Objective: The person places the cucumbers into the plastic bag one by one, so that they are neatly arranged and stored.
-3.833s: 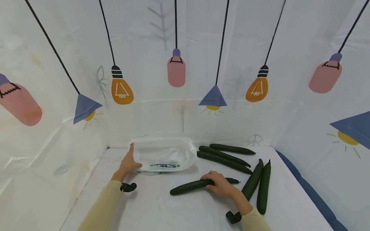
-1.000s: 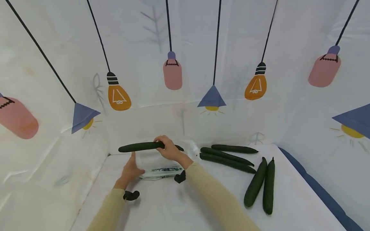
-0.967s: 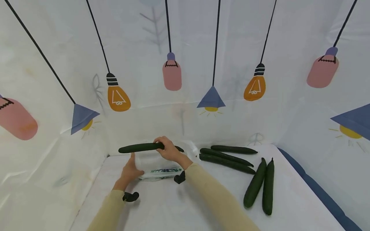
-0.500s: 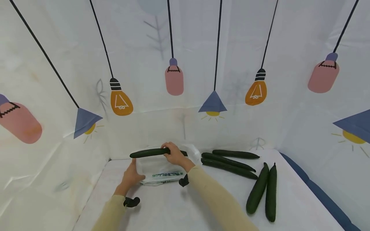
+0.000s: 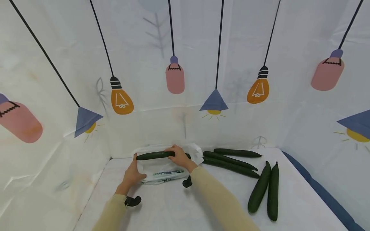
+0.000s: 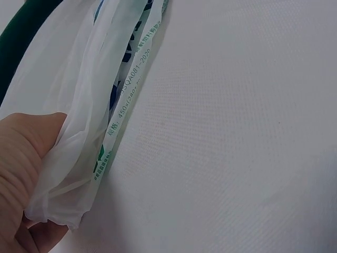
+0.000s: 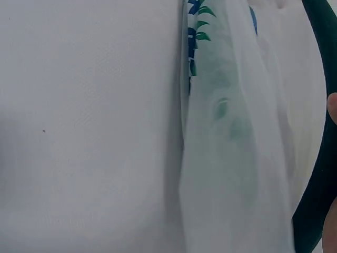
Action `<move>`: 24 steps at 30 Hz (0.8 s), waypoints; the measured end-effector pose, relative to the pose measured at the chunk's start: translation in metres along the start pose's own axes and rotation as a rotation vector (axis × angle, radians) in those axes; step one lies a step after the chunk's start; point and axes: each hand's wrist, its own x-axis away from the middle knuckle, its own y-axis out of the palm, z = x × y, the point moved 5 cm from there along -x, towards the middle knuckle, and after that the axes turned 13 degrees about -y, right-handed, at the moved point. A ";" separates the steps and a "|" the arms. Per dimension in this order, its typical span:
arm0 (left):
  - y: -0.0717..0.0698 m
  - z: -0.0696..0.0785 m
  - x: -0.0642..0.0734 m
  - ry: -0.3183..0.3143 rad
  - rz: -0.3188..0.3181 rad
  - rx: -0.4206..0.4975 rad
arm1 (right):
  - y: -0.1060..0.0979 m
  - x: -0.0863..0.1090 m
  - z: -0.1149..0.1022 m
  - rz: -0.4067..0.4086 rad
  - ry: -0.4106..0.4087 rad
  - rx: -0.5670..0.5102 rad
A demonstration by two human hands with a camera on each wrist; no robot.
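A white plastic bag point(image 5: 153, 166) with green and blue print lies at the back left of the table, its mouth spread wide. My left hand point(image 5: 132, 173) grips the bag's left edge; in the left wrist view the thumb point(image 6: 37, 134) presses on the thin plastic, with fingers beneath. My right hand point(image 5: 180, 158) holds a dark green cucumber point(image 5: 153, 156) across the bag's opening. The cucumber's left end is close to the left fingertips. In the right wrist view only a little of the right hand shows, beside the cucumber point(image 7: 318, 174).
To the right of the bag lie three cucumbers point(image 5: 231, 165) close together. Two more cucumbers point(image 5: 273, 192) lie nearer the front right. A white cloth wall with printed lamps point(image 5: 185, 128) stands behind the white table point(image 5: 173, 208). Blue material point(image 5: 321, 189) runs along the right edge.
The right hand picked up the cucumber from the table and brought it left over the bag. Lately it has lowered it and shifted right a little. The left hand still holds the bag.
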 end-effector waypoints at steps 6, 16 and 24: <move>0.000 0.002 0.000 -0.009 -0.007 0.008 | 0.002 0.000 0.005 -0.005 0.015 0.004; -0.001 0.001 0.001 -0.031 -0.013 -0.010 | 0.009 -0.001 0.014 0.013 0.060 0.017; -0.001 0.001 -0.001 -0.033 -0.017 -0.013 | 0.014 -0.003 0.015 0.035 0.079 0.026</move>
